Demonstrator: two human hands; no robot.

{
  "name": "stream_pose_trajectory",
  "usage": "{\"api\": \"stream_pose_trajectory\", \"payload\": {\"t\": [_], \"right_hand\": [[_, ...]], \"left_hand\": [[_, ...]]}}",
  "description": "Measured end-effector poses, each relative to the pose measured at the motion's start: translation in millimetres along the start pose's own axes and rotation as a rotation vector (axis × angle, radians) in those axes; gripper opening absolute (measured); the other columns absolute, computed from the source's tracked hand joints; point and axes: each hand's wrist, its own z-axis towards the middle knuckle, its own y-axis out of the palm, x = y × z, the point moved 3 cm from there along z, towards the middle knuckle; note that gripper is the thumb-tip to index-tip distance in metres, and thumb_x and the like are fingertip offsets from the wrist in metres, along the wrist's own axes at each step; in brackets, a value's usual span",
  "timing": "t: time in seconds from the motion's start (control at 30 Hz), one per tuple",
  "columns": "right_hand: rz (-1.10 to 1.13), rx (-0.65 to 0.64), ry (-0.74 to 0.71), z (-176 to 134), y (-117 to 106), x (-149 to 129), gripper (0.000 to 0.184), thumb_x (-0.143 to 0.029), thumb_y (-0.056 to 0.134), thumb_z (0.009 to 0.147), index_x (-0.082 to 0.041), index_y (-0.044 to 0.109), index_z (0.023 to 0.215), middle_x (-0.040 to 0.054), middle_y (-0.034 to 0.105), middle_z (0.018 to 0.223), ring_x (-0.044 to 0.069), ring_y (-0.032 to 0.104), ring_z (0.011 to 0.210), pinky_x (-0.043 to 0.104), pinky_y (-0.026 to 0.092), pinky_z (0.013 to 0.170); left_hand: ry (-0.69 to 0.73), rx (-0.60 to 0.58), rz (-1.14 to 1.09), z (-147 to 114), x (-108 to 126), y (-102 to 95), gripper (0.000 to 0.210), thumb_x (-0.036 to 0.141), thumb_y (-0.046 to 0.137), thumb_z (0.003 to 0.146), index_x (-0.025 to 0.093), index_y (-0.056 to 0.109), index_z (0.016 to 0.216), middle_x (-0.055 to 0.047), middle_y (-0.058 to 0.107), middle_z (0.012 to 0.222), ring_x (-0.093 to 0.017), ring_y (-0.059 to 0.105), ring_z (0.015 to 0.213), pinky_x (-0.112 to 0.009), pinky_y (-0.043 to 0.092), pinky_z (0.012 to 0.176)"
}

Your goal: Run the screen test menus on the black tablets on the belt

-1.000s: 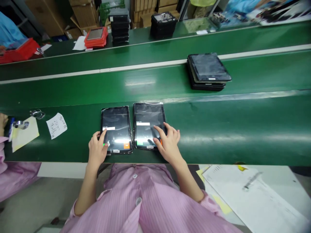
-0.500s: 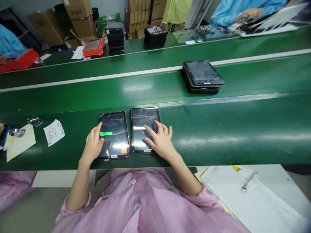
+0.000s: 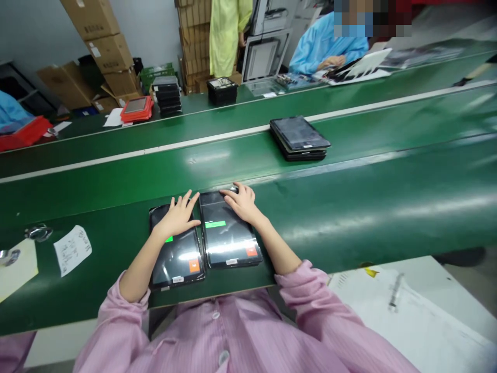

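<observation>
Two black tablets lie side by side on the green bench, screens up. Over the upper part of the left tablet (image 3: 178,264) spreads my left hand (image 3: 178,215), fingers apart; it partly hides a green bar on that screen. My right hand (image 3: 241,201) rests at the top edge of the right tablet (image 3: 229,243), its fingers stretched out and none wrapped round it. That screen shows a green bar and an orange square near its lower right corner. The left screen has a similar orange square.
A stack of tablets (image 3: 298,139) sits further back on the green belt. To the left lie a handwritten paper slip (image 3: 73,249) and a metal ring-like piece (image 3: 39,232). Across the bench are red-cased tablets (image 3: 136,109), a black stack (image 3: 166,96) and a co-worker in blue (image 3: 310,49).
My left hand has moved from the left tablet's side to over its upper screen. My right hand has gone up to the right tablet's top edge. The right screen's white bar is now green.
</observation>
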Motion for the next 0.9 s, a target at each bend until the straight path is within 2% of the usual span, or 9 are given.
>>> {"api": "stream_pose_trajectory", "payload": {"t": [0.17, 0.23, 0.3, 0.37, 0.47, 0.57, 0.63, 0.77, 0.9], "right_hand": [[0.039, 0.054, -0.12, -11.0, -0.6, 3.0, 0.051, -0.053, 0.031, 0.102, -0.033, 0.077, 0.11, 0.0104, 0.045, 0.147, 0.034, 0.036, 0.134, 0.059, 0.027, 0.112], [0.073, 0.076, -0.134, -9.7, -0.9, 6.0, 0.052, -0.054, 0.03, 0.102, -0.032, 0.076, 0.112, 0.0101, 0.045, 0.146, 0.033, 0.037, 0.133, 0.057, 0.028, 0.112], [0.078, 0.101, -0.118, -7.4, 1.5, 9.6, 0.051, -0.054, 0.031, 0.102, -0.034, 0.07, 0.126, 0.0114, 0.044, 0.147, 0.034, 0.036, 0.133, 0.058, 0.029, 0.111], [0.059, 0.114, -0.101, -6.0, 4.8, 11.9, 0.05, -0.055, 0.032, 0.101, -0.034, 0.066, 0.132, 0.0125, 0.042, 0.147, 0.036, 0.035, 0.133, 0.06, 0.028, 0.111], [0.056, 0.121, -0.104, -6.3, 6.0, 12.3, 0.048, -0.053, 0.034, 0.101, -0.032, 0.074, 0.119, 0.0118, 0.044, 0.146, 0.035, 0.035, 0.133, 0.061, 0.027, 0.11], [0.089, 0.144, -0.133, -7.7, 0.9, 11.8, 0.05, -0.051, 0.033, 0.102, -0.03, 0.078, 0.099, 0.0101, 0.048, 0.142, 0.033, 0.038, 0.131, 0.058, 0.027, 0.111], [0.117, 0.192, -0.131, -8.2, -3.8, 13.0, 0.051, -0.051, 0.032, 0.102, -0.028, 0.078, 0.099, 0.0109, 0.05, 0.139, 0.032, 0.04, 0.129, 0.057, 0.028, 0.112], [0.173, 0.26, -0.096, -7.7, -8.4, 17.6, 0.054, -0.051, 0.028, 0.102, -0.027, 0.076, 0.106, 0.0126, 0.053, 0.133, 0.031, 0.045, 0.124, 0.056, 0.032, 0.108], [0.171, 0.25, -0.097, -6.8, -6.6, 19.3, 0.057, -0.05, 0.026, 0.102, -0.029, 0.079, 0.101, 0.0107, 0.053, 0.134, 0.032, 0.044, 0.125, 0.057, 0.03, 0.109]], "left_hand": [[0.119, -0.068, 0.045, -20.4, 12.0, -4.6, 0.087, 0.057, 0.056, 0.093, 0.024, 0.012, 0.161, -0.021, 0.026, 0.163, -0.044, 0.035, 0.145, -0.057, 0.03, 0.115], [0.126, -0.066, 0.032, -28.0, 11.8, -10.1, 0.081, 0.055, 0.054, 0.094, 0.026, 0.016, 0.16, -0.021, 0.036, 0.157, -0.039, 0.045, 0.139, -0.054, 0.036, 0.111], [0.072, -0.018, 0.043, -27.0, 9.6, -14.3, 0.077, 0.051, 0.053, 0.096, 0.026, 0.018, 0.16, -0.022, 0.034, 0.157, -0.039, 0.044, 0.14, -0.057, 0.032, 0.112], [0.017, -0.01, 0.059, -20.4, 8.1, -14.1, 0.08, 0.048, 0.056, 0.095, 0.023, 0.017, 0.16, -0.024, 0.023, 0.162, -0.042, 0.031, 0.147, -0.063, 0.022, 0.117], [0.066, -0.103, 0.04, -16.1, 12.7, -10.6, 0.089, 0.051, 0.06, 0.091, 0.023, 0.012, 0.161, -0.021, 0.012, 0.167, -0.045, 0.019, 0.151, -0.066, 0.012, 0.119], [0.219, -0.2, -0.064, -29.3, 20.4, -15.2, 0.086, 0.056, 0.054, 0.093, 0.03, 0.008, 0.161, -0.014, 0.021, 0.166, -0.038, 0.028, 0.15, -0.059, 0.016, 0.122], [0.247, -0.239, -0.115, -40.4, 19.2, -21.6, 0.075, 0.056, 0.049, 0.096, 0.034, 0.016, 0.159, -0.012, 0.033, 0.16, -0.033, 0.037, 0.146, -0.057, 0.018, 0.122], [0.02, -0.133, 0.003, -44.2, -5.1, -29.2, 0.059, 0.051, 0.05, 0.095, 0.018, 0.047, 0.144, -0.021, 0.038, 0.153, -0.036, 0.029, 0.148, -0.064, 0.011, 0.121], [-0.159, -0.148, 0.042, -36.5, -30.2, -23.1, 0.06, 0.051, 0.054, 0.092, 0.02, 0.048, 0.143, -0.023, 0.027, 0.159, -0.039, 0.021, 0.152, -0.069, 0.002, 0.119]]}}
